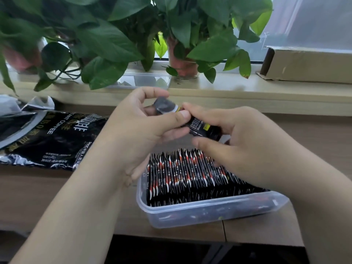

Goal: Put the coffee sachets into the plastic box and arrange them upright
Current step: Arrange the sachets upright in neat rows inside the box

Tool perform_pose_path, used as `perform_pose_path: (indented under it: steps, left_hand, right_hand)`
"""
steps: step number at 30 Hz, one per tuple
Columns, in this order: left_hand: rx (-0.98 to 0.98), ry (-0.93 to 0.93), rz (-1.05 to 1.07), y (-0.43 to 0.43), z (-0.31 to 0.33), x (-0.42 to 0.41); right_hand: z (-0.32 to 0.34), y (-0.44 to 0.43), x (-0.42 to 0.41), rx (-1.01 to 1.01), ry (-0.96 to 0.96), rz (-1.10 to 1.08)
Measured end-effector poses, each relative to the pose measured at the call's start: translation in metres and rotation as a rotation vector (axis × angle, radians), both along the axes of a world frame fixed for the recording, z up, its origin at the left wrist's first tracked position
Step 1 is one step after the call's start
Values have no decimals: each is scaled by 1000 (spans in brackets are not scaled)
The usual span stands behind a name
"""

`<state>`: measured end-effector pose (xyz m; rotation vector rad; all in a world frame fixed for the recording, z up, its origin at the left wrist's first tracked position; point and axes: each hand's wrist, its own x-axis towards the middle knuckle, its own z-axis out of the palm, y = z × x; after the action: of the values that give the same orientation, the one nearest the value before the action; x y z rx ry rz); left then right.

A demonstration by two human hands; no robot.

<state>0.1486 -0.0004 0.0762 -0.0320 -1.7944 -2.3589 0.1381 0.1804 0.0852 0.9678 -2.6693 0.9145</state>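
Coffee sachets (pixel 202 128) held above the plastic box (pixel 209 214), centre frame.
Left grip (pixel 137 126) and right grip (pixel 238 145) pinch them; light, slick foil, likely best taken across the flat faces.

This was a desk by a window, in an office or a home (the view did not settle which). A wood-grain table (pixel 28 187) filled the near side, with a black coffee bag (pixel 53 141) lying at its left, and along the pale windowsill (pixel 228 88) beyond stood leafy potted plants (pixel 106 42), with a flat cardboard box (pixel 308 65) at the far right before a sheer curtain (pixel 314 20).
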Motion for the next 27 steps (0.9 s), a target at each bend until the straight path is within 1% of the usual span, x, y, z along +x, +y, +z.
perform_pose_path:
  steps: [4,8,10,12,14,16,18,20,23,25,27]
  left_hand:
    - [-133,52,-37,-4,2,0]
    - [-157,54,27,-4,1,-2]
    - [-183,42,16,-2,1,-1]
    - [-227,12,-56,-1,3,1]
    - [-288,-11,-138,-1,5,4]
    - [-357,4,-177,-1,5,5]
    - [-409,34,-193,0,4,5]
    - [-401,31,-187,-1,4,3]
    - [-357,-16,-169,-8,3,1]
    - [-350,-34,-166,-15,2,0]
    - [-356,-39,-159,-19,1,0]
  right_hand:
    - [2,3,-4,42,-4,-39]
    - [0,3,-7,-12,-27,-93]
    - [-2,1,-7,-22,-46,-92]
    - [-4,-1,-7,-84,-93,-75]
    - [-5,1,-9,-195,-160,-59]
    - [-4,4,-11,-278,-227,-45]
    - [-3,5,-10,-301,-268,-26]
    - [-3,5,-9,-277,-254,-9]
    - [-3,6,-11,-222,-174,-1]
    - [-3,8,-12,-248,-112,15]
    - [-3,8,-12,-321,-76,39]
